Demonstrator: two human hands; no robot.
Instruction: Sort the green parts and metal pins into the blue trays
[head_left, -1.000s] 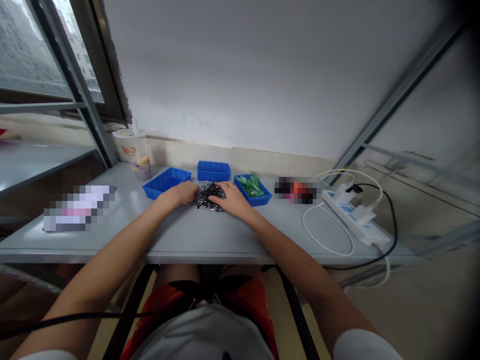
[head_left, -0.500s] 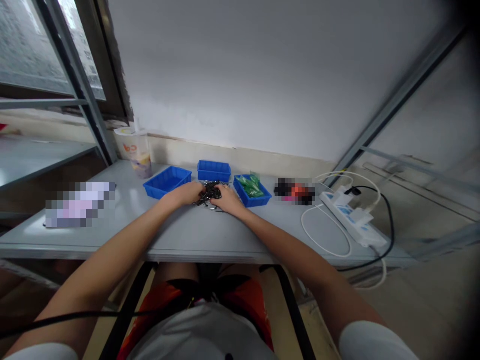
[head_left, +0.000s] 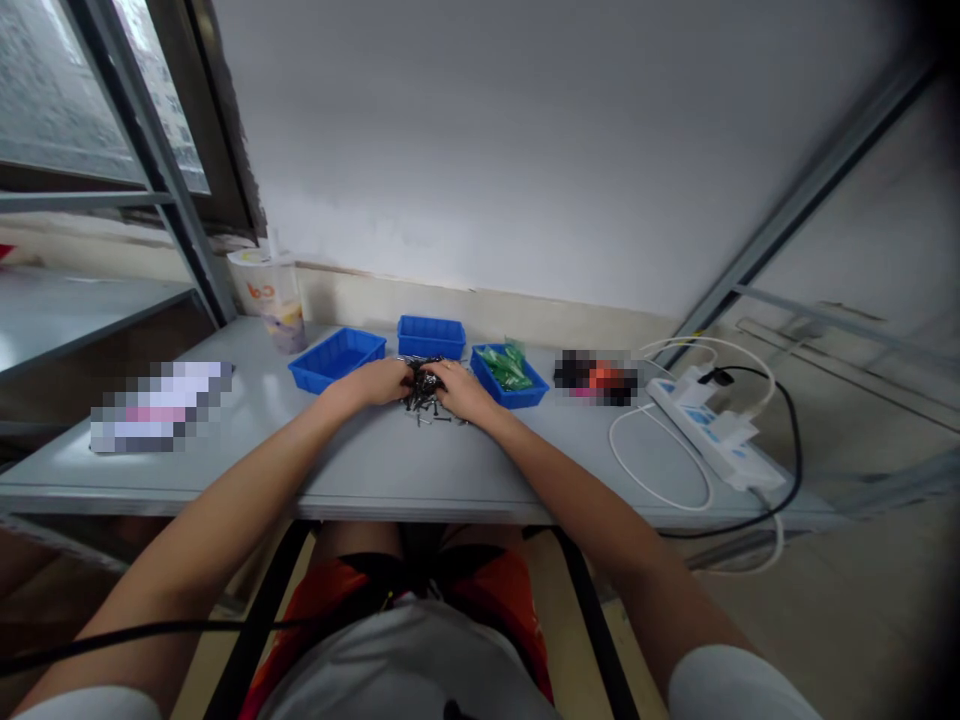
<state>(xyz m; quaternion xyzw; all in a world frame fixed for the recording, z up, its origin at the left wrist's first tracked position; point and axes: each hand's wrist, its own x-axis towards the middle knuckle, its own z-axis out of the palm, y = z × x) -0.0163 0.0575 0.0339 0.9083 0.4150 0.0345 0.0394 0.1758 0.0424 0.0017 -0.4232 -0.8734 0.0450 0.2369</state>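
A pile of dark and silvery screws (head_left: 424,392) lies on the grey table, with loose ones spread toward me. From the left, my left hand (head_left: 385,381) presses into the pile, its fingers curled in among the screws and partly hidden. Opposite it, my right hand (head_left: 461,391) bends its fingers round the other side of the heap. How many screws each hand grips, I cannot tell. Close by stand three blue bins: a left bin (head_left: 304,376), a rear bin (head_left: 431,350) and a right bin (head_left: 520,398) holding green plastic packets (head_left: 507,367).
A lidded drink cup (head_left: 274,300) with a straw stands at the back left. Blurred-out items, one pale (head_left: 161,405) and one dark and orange (head_left: 596,377), lie at either side. A white power strip (head_left: 716,435) with cables occupies the right end. The wall closes off the back.
The clump of screws between my hands has loosened and spread toward me. My hands stay around it, the right one slightly farther out. The whole view has shifted a little.
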